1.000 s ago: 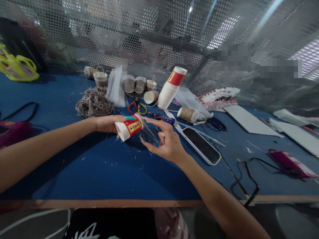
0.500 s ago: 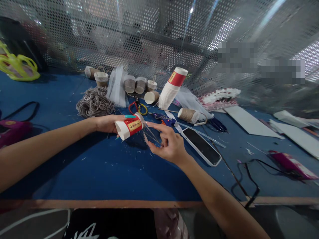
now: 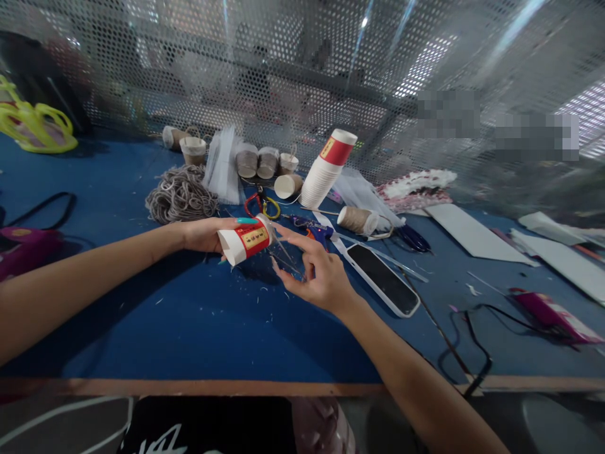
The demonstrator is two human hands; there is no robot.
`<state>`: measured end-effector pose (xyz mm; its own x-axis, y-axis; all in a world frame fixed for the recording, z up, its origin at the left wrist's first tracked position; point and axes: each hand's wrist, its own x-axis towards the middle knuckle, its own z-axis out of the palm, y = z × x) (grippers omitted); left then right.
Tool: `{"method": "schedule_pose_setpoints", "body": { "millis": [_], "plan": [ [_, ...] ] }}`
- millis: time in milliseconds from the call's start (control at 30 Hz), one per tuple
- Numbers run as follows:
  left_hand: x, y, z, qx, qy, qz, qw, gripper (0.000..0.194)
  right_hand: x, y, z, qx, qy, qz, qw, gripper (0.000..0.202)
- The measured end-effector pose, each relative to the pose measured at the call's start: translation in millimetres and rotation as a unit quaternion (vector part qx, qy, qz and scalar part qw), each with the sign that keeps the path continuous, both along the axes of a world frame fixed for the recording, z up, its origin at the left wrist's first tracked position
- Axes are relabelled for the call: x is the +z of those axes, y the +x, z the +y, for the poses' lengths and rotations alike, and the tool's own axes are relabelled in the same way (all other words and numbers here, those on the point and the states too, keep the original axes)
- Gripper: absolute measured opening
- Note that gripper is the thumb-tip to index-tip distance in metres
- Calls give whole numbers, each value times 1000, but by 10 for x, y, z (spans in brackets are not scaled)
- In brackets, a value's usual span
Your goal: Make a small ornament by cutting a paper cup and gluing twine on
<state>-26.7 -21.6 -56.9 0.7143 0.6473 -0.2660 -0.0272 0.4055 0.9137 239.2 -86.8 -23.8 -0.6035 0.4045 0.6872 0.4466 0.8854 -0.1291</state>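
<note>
A red and white paper cup (image 3: pixel 253 241) lies sideways in my left hand (image 3: pixel 208 234), its open rim toward the lower left. My right hand (image 3: pixel 314 268) is at the cup's base, index finger stretched toward it and thumb apart below. Thin translucent strands (image 3: pixel 286 252) run from the base between finger and thumb; whether the fingers grip them is unclear. Behind stand a leaning stack of paper cups (image 3: pixel 321 176), a blue glue gun (image 3: pixel 314 228) and red and yellow handled scissors (image 3: pixel 262 205).
Grey cord (image 3: pixel 182 194) is heaped behind my left hand. Twine-wrapped cups (image 3: pixel 255 161) line the back near white mesh (image 3: pixel 222 165). A phone (image 3: pixel 382 277) lies right of my right hand. White boards (image 3: pixel 477 233) and a magenta pouch (image 3: pixel 543 312) are farther right.
My right hand has shifted very slightly, and the strands between its finger and thumb hang differently. The cup and my left hand have stayed in place.
</note>
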Motion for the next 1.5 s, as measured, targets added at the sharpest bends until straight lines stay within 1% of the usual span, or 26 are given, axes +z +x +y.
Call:
{"method": "schedule_pose_setpoints", "body": {
  "millis": [133,233,333,467,700,767,867,967,1067,1133,1233,1400,1500],
  "plan": [
    [-56,-29,39,-3,6,-4,1000,53,16,2,-8,-10,24,-19,999,37],
    [-94,-33,61,5,-5,-12,1000,51,16,2,-21,-19,44,-9,999,34],
    [-89,-18,57,14,-20,-17,1000,49,7,2,-26,-15,59,-2,998,30],
    [-69,-5,51,26,-28,-19,999,47,-2,9,-29,-19,68,9,997,30],
    [-98,-15,68,16,-36,-23,999,42,-2,18,-38,-7,94,31,995,35],
    [-100,-15,63,27,-38,-18,999,41,-5,17,-41,-2,89,43,995,33],
    [-101,-16,56,45,-36,-23,998,43,-8,16,-42,-9,51,64,997,32],
    [-98,-10,51,52,-26,-39,998,44,3,15,-35,-7,18,36,999,31],
    [-90,0,47,61,-37,-32,997,44,17,17,-22,9,17,-18,1000,28],
    [-93,-3,52,70,-56,-23,996,44,17,22,-16,6,20,-33,999,27],
    [-118,-26,77,71,-75,-24,994,45,0,37,-13,3,27,-25,999,22],
    [-146,-36,104,86,-96,-32,991,41,0,50,-21,28,64,1,998,19],
    [-136,-20,95,99,-96,-27,990,42,28,39,-25,15,40,-3,999,24]
  ]
}}
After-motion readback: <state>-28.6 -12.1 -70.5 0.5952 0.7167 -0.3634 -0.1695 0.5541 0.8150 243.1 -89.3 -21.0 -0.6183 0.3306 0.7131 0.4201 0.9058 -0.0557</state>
